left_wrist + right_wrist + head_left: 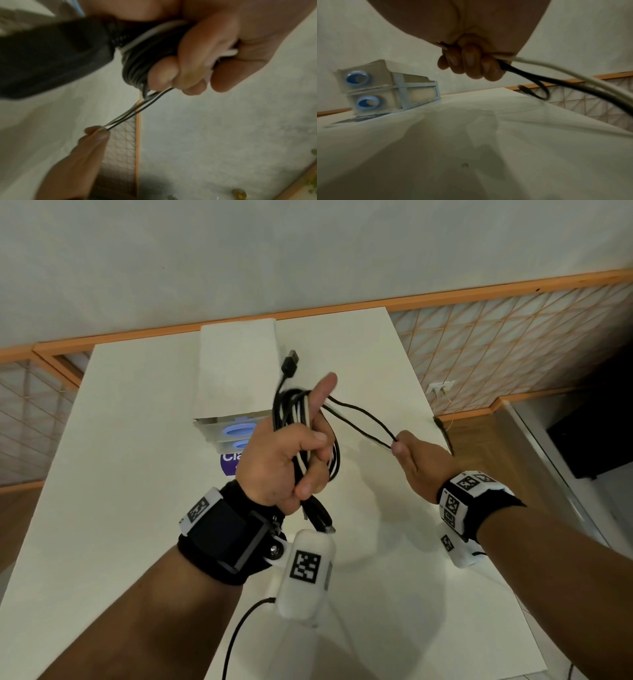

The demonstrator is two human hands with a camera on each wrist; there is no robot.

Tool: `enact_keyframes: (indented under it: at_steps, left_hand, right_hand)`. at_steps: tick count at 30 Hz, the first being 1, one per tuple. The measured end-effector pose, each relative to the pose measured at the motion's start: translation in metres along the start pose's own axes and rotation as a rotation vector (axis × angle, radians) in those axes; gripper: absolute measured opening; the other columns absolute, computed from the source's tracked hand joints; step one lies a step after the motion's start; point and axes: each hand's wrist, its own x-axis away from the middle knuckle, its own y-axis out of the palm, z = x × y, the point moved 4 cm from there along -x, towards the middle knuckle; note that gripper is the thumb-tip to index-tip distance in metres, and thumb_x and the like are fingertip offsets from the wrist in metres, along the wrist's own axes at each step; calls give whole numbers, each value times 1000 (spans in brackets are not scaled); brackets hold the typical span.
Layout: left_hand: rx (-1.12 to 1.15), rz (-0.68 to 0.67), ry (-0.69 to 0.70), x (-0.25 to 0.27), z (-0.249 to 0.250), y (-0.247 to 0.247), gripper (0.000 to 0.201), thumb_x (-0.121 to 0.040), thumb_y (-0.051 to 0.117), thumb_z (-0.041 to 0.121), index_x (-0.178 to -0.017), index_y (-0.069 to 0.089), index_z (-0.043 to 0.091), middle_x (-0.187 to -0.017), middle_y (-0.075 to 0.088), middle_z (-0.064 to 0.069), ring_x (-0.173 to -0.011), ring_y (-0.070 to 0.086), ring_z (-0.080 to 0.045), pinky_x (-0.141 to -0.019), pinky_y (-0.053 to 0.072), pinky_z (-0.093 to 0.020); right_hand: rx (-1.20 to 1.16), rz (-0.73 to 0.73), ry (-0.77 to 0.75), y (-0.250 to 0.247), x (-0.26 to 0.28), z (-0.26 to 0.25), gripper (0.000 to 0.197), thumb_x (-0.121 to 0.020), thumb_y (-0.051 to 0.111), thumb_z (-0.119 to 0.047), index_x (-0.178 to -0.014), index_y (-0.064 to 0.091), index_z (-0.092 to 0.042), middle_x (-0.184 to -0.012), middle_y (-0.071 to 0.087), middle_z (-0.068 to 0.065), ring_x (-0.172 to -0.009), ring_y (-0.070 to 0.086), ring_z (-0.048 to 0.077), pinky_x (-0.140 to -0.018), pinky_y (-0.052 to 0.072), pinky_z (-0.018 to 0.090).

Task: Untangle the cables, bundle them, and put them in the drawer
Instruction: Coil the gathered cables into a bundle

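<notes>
My left hand is raised above the white table and grips a coiled bundle of black and white cables, index finger pointing up. A black USB plug sticks up from the bundle and another plug hangs below the fist. My right hand pinches a loop of black and white strands drawn out to the right of the coil. The left wrist view shows the coil and those strands running to the right hand's fingertips. The drawer unit with blue handles stands behind the hands, drawers closed.
A purple sticker lies in front of the drawer unit. The wrist camera's black lead trails over the near table. The table's right edge drops to a wooden floor, with a dark cabinet beyond.
</notes>
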Motion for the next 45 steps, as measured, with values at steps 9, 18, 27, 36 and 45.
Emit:
enact_keyframes:
  at_steps: [9,18,27,36,45]
  left_hand:
    - [-79,-18,64,0,2,23,36,-67,52,4,-101,63,1,-57,57,-5,-23,34,-16,-37,27,-19]
    - [-91,22,79,-10,0,20,54,-63,56,14,-114,55,-2,-113,48,-27,-24,38,-16,-39,26,-21]
    - [-94,-51,1,-11,-4,7,43,-64,56,14,-105,69,11,-68,55,-18,-23,35,-15,-39,26,-19]
    - [47,-178,-68,-5,1,0,50,-69,51,10,-116,70,13,-60,44,-15,-23,37,-13,-39,24,-18]
    - [-86,-60,78,-15,8,3,43,-65,57,3,-97,78,24,-55,47,-29,-22,26,-22,-35,24,-22]
  right_hand:
    - [69,-39,247,7,-6,5,61,-98,20,-59,-64,43,-14,-62,51,4,-65,54,28,-61,36,33]
    - [-17,-81,306,3,-4,15,64,-97,14,-57,-68,43,-9,-65,48,6,-68,48,26,-64,33,34]
    - [-183,81,-207,-42,-14,-84,90,-78,66,-31,-153,18,-16,-158,27,3,-146,23,20,-118,23,40]
    - [-294,163,-408,-42,-16,-126,27,-101,34,-32,-98,58,-17,-78,63,2,-68,58,24,-69,51,43]
    - [-230,-210,-151,5,-12,-145,22,-93,47,-13,-75,46,-25,-72,56,-2,-75,61,25,-69,51,40]
